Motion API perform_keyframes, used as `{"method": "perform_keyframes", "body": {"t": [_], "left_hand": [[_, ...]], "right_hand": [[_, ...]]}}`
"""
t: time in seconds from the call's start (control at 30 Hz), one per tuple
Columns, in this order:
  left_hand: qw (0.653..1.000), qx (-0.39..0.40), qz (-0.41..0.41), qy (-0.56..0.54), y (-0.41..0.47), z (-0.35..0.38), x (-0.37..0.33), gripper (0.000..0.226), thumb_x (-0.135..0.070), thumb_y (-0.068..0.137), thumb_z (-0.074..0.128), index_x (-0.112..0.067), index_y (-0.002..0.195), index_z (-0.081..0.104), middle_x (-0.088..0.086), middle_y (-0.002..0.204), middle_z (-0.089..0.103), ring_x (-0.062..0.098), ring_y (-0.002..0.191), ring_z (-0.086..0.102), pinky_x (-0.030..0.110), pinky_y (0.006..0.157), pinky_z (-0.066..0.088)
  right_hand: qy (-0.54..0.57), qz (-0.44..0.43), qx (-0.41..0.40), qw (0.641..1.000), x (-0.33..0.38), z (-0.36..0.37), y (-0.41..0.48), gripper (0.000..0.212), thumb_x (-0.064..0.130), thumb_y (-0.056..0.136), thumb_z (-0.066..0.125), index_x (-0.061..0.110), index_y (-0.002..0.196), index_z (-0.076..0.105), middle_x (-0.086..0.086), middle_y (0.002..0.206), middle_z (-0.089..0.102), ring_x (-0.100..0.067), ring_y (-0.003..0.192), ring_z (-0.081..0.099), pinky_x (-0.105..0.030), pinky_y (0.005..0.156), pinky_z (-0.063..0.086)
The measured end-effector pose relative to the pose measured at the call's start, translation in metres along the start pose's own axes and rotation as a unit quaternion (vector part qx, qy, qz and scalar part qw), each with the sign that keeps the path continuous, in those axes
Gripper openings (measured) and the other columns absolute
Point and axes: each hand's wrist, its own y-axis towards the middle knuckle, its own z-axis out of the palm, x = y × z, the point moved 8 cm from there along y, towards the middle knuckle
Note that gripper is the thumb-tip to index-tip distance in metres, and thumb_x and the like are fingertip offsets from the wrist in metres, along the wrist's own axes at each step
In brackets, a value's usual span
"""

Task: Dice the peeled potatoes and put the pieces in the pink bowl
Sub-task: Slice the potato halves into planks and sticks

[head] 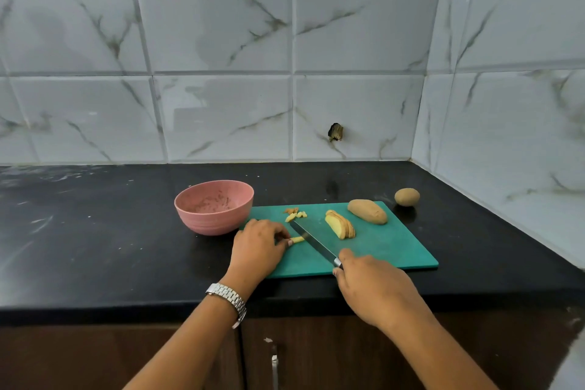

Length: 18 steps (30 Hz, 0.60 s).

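A green cutting board (389,250) lies on the black counter. My left hand (258,245) pinches a thin potato strip (298,239) at the board's left end. My right hand (370,285) grips the handle of a knife (311,241) whose blade rests across the strip. A few diced pieces (296,215) lie just beyond the blade tip. A stack of potato slices (341,224) sits mid-board, and a whole peeled potato (367,211) lies behind it. The pink bowl (214,207) stands left of the board; I see only specks inside.
A small round potato (407,197) sits on the counter (95,231) past the board's far right corner. Marble-tiled walls close the back and right side. A cabinet door handle (274,364) shows below the counter's front edge.
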Motion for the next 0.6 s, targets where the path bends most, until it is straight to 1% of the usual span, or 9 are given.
{"method": "perform_keyframes", "body": {"t": [0.07,0.13,0.2,0.27,0.4,0.47,0.53,0.6], "left_hand": [[1.000,0.002,-0.017,-0.023,0.001,0.001,0.002,0.016,-0.042,0.087,0.063,-0.033,0.097,0.071,-0.011,0.096,0.065,0.012,0.097,0.052,0.035,0.085,0.047],[0.998,0.007,-0.036,-0.046,0.002,0.001,0.004,0.015,-0.040,0.086,0.065,-0.031,0.095,0.072,-0.012,0.092,0.065,0.012,0.096,0.054,0.035,0.084,0.048],[0.997,0.009,-0.054,-0.062,0.002,0.001,0.004,0.014,-0.039,0.085,0.067,-0.029,0.093,0.073,-0.014,0.085,0.063,0.011,0.094,0.055,0.035,0.083,0.049],[0.996,0.003,-0.063,-0.068,0.001,0.001,0.004,0.013,-0.038,0.085,0.068,-0.028,0.092,0.072,-0.015,0.081,0.059,0.011,0.093,0.055,0.034,0.083,0.049],[0.996,-0.007,-0.065,-0.068,-0.003,-0.002,0.003,0.013,-0.038,0.085,0.067,-0.028,0.092,0.071,-0.015,0.081,0.053,0.012,0.095,0.054,0.034,0.084,0.047],[0.996,-0.004,-0.063,-0.066,-0.004,-0.002,0.003,0.014,-0.038,0.086,0.066,-0.028,0.094,0.072,-0.014,0.084,0.052,0.012,0.097,0.052,0.034,0.085,0.047],[0.996,-0.003,-0.060,-0.069,-0.004,-0.002,0.002,0.014,-0.038,0.087,0.065,-0.028,0.095,0.072,-0.012,0.088,0.057,0.012,0.098,0.052,0.034,0.085,0.047],[0.996,-0.003,-0.059,-0.073,-0.004,-0.002,0.002,0.014,-0.037,0.087,0.065,-0.029,0.096,0.072,-0.011,0.091,0.059,0.012,0.099,0.051,0.035,0.086,0.048]], "right_hand": [[-0.007,0.009,0.006,1.000,0.003,0.002,0.001,0.018,0.034,0.107,0.032,0.023,0.116,0.042,0.006,0.078,0.043,-0.011,0.073,0.050,-0.030,0.065,0.043],[-0.010,0.022,0.014,1.000,0.007,0.005,0.003,0.013,0.029,0.105,0.039,0.023,0.117,0.042,0.005,0.080,0.045,-0.013,0.076,0.053,-0.030,0.063,0.043],[-0.016,0.034,0.022,0.999,0.010,0.009,0.005,0.014,0.026,0.104,0.042,0.023,0.119,0.041,0.004,0.080,0.046,-0.013,0.076,0.053,-0.029,0.059,0.040],[-0.017,0.039,0.021,0.999,0.012,0.011,0.005,0.014,0.024,0.105,0.041,0.023,0.119,0.040,0.004,0.079,0.045,-0.013,0.074,0.051,-0.028,0.055,0.036],[-0.017,0.047,0.021,0.999,0.015,0.008,0.008,0.018,0.020,0.103,0.043,0.022,0.120,0.039,0.002,0.087,0.047,-0.016,0.079,0.051,-0.031,0.063,0.039],[-0.011,0.043,0.008,0.999,0.015,0.006,0.010,0.016,0.023,0.104,0.041,0.022,0.120,0.038,0.003,0.084,0.047,-0.015,0.077,0.051,-0.030,0.061,0.038],[-0.008,0.029,-0.009,1.000,0.016,0.004,0.008,0.012,0.029,0.107,0.035,0.023,0.116,0.038,0.006,0.078,0.045,-0.011,0.069,0.049,-0.028,0.053,0.034],[-0.010,0.011,-0.020,1.000,0.019,0.004,0.004,0.010,0.032,0.107,0.031,0.024,0.110,0.037,0.008,0.075,0.045,-0.008,0.063,0.045,-0.027,0.051,0.032]]}}
